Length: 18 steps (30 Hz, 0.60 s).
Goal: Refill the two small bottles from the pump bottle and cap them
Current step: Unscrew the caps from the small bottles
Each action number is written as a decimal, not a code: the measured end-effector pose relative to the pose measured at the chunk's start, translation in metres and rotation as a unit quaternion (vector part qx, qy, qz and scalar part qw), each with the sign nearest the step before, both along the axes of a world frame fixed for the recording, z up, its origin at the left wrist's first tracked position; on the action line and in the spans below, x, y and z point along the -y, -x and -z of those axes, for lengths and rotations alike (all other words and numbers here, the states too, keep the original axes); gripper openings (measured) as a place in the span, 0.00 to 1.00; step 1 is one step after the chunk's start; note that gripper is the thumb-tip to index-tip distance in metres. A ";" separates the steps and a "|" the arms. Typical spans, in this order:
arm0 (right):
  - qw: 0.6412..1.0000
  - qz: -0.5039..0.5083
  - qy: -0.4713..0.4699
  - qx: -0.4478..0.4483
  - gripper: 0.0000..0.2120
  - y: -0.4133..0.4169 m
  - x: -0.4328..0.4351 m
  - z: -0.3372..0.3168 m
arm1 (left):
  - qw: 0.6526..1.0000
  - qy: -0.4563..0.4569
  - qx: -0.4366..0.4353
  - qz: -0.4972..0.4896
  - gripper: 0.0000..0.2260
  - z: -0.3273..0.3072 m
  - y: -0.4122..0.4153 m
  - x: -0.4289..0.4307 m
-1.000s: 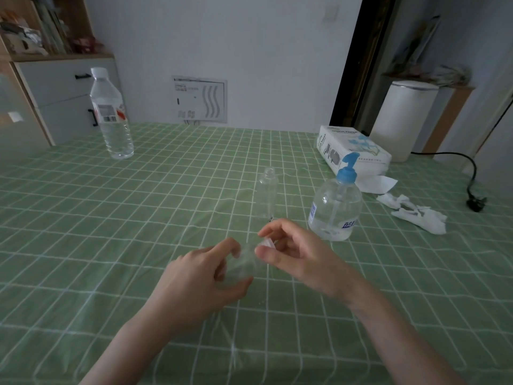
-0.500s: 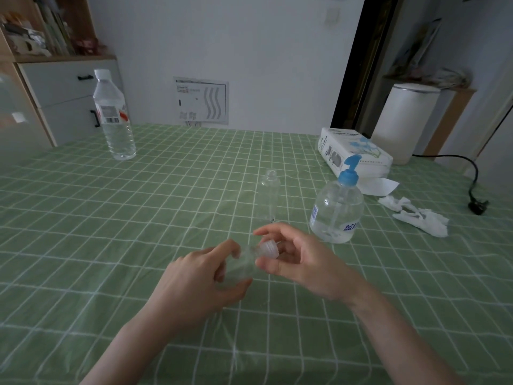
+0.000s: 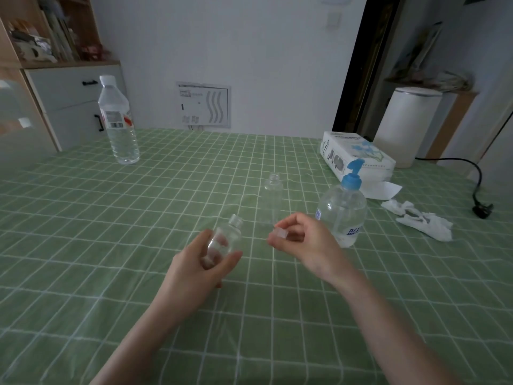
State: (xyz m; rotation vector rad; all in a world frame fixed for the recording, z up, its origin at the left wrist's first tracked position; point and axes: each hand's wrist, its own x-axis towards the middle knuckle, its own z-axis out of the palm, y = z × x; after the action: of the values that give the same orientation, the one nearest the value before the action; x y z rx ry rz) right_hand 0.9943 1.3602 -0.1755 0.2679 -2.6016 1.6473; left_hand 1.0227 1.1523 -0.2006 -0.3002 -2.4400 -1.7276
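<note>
The left grip [image 3: 198,263] is curling its fingers and thumb round a small bottle [image 3: 226,236], holding it tilted. The right grip [image 3: 304,241] is pinching a cap [image 3: 279,234] between thumb and forefinger, apart from the left. Both bare forearms are reaching forward.

A gap lies between the left hand [image 3: 200,262], gripping a small bottle [image 3: 226,237], and the right hand [image 3: 302,243], pinching a cap [image 3: 279,234]. Just beyond the right hand stand 2 obstacles, an uncapped bottle [image 3: 273,198] and the pump bottle [image 3: 341,212], near each other. A tissue box [image 3: 358,155] and crumpled tissue [image 3: 416,220] crowd the far right. Leftward, open desk [image 3: 97,232] runs to a water bottle [image 3: 118,120].
</note>
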 end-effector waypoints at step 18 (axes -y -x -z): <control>0.993 0.030 -0.108 -0.046 0.08 0.017 0.037 0.030 | 0.993 -0.112 0.016 0.017 0.18 -0.003 0.004 -0.002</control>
State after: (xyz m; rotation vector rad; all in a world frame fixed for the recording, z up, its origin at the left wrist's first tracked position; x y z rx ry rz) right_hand 0.9768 1.3236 -0.2059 0.2648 -2.6894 1.3034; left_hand 1.0187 1.1543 -0.1971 -0.2917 -2.2460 -2.0126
